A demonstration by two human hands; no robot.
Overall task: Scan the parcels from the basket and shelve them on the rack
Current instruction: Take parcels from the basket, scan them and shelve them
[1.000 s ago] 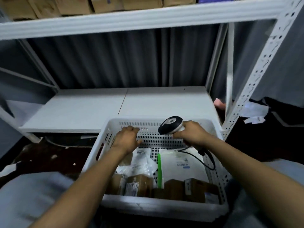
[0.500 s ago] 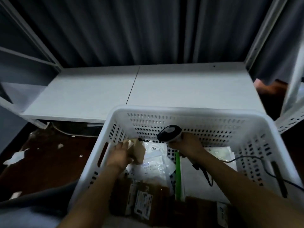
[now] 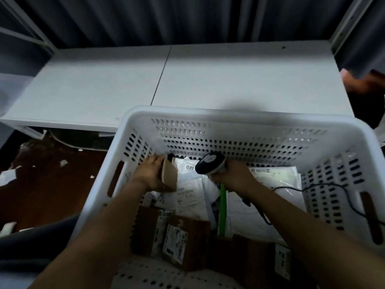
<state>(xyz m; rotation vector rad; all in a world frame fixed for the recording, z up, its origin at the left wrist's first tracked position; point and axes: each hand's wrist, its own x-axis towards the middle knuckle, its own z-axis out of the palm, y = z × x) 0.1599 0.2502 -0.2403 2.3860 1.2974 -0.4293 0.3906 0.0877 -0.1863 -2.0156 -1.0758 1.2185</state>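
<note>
A white perforated basket [image 3: 239, 119] fills the lower middle, holding several white mailer bags [image 3: 268, 207] and brown cardboard parcels [image 3: 187, 238]. My left hand [image 3: 151, 173] is inside the basket near its far left corner, gripping a small brown cardboard box [image 3: 169, 174] lifted on edge. My right hand [image 3: 233, 176] holds a black-and-white barcode scanner [image 3: 210, 163], its head pointing left towards the small box. The scanner's black cable [image 3: 325, 187] trails right across the bags and over the basket's right wall. The white rack shelf [image 3: 145, 80] lies just beyond the basket.
Rack uprights [image 3: 343, 21] stand at the back corners against a dark corrugated wall. Brown floor with paper scraps [image 3: 52, 180] lies to the left, below the shelf. A reddish object [image 3: 362, 82] sits beyond the shelf's right end.
My view has dropped from the upper shelf to the basket. My left hand left the basket rim, reached in and lifted the small brown box; the scanner moved down beside it.
</note>
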